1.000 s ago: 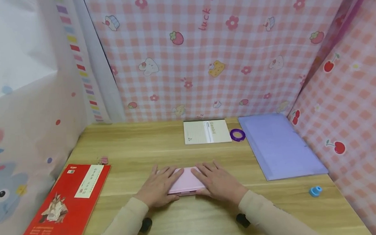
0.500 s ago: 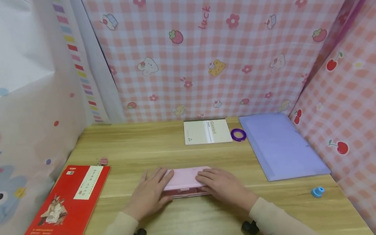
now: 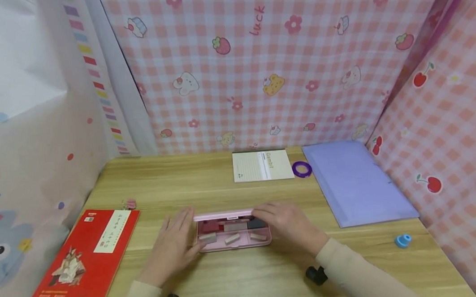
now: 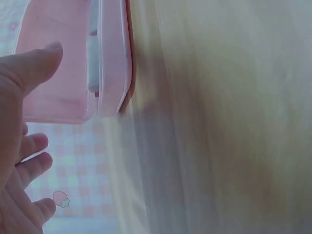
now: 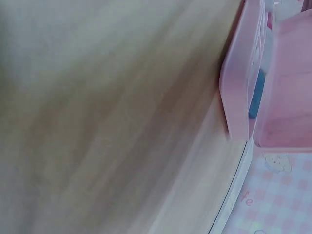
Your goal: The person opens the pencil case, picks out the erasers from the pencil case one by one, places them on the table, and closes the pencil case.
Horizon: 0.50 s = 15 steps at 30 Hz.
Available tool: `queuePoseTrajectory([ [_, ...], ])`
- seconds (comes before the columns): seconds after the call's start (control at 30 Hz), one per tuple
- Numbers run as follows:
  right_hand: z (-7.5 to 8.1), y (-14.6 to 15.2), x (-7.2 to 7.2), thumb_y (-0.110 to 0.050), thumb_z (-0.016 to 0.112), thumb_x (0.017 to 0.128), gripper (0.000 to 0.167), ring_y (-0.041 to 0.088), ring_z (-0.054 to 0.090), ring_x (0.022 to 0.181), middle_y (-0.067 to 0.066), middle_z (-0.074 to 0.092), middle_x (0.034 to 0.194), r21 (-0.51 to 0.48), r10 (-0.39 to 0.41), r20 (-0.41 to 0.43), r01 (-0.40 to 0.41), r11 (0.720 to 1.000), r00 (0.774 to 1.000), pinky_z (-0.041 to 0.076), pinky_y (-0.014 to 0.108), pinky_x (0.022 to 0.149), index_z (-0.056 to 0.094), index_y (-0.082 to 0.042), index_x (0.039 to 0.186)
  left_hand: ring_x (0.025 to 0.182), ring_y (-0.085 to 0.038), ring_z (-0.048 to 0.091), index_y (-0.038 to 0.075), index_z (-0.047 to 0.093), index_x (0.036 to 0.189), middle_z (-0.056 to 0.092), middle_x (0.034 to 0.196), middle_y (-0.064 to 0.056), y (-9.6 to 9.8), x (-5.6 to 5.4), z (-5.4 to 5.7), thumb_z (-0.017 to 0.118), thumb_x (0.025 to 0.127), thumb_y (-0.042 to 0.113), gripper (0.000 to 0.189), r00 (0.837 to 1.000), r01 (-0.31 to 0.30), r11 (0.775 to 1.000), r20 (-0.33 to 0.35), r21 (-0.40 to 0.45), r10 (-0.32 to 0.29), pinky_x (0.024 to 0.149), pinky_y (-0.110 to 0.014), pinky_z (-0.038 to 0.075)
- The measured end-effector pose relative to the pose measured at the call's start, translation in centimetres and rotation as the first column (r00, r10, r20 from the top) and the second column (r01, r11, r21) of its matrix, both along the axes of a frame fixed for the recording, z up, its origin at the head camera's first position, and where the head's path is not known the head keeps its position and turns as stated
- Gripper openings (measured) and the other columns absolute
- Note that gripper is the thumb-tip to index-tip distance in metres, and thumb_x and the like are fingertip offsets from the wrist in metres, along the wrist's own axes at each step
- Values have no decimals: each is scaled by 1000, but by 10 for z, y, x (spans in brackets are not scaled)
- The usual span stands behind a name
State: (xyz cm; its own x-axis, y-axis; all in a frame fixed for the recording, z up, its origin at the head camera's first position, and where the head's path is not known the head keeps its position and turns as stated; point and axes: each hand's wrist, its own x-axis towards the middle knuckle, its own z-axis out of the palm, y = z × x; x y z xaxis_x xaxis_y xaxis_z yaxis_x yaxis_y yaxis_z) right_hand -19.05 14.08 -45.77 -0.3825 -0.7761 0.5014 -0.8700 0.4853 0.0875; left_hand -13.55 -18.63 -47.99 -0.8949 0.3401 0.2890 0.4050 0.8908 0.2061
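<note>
The left hand (image 3: 171, 245), fingers loosely extended, and the right hand (image 3: 289, 223), its grip unclear, flank the pink case (image 3: 245, 243), apparently to steady its open lid (image 3: 217, 216) between them.

Pink case (image 3: 235, 247), lid (image 3: 215, 216) raised further, pale blocks (image 3: 232, 239) inside now showing, left grip (image 3: 172, 242) shifted outward

The far notepad (image 3: 247, 168) reads "Gambit", the checked cloth (image 3: 234, 72) behind it "luck", and the left red book (image 3: 97, 274) bears tiny, unreadable characters.
</note>
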Motion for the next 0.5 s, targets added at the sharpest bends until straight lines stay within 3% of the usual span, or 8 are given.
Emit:
queuePoseTrajectory([
  [0.27, 2, 3, -14, -7, 72, 84, 38, 19, 62, 109, 5, 66, 120, 7, -54, -72, 54, 998, 996, 50, 31, 96, 66, -8, 121, 128, -37, 44, -4, 30, 146, 46, 139, -24, 6, 3, -6, 82, 70, 46, 105, 999, -32, 994, -27, 109, 35, 109, -54, 31],
  [0.37, 2, 3, -19, -18, 71, 87, 44, 23, 58, 117, 8, 62, 127, 13, -87, -39, 87, 996, 995, 45, 35, 101, 61, -7, 128, 128, -36, 43, -3, 26, 148, 45, 140, -24, 10, 2, -8, 83, 68, 46, 111, 999, -38, 993, -15, 115, 40, 110, -53, 30],
  [0.5, -2, 1, -28, -38, 67, 89, 66, 26, 42, 134, 8, 46, 146, 83, -187, 61, 182, 980, 980, 33, 44, 111, 45, -8, 144, 130, -32, 41, 0, 24, 150, 44, 143, -18, 15, -1, -12, 84, 65, 49, 116, 999, -33, 993, 25, 115, 31, 113, -51, 26],
])
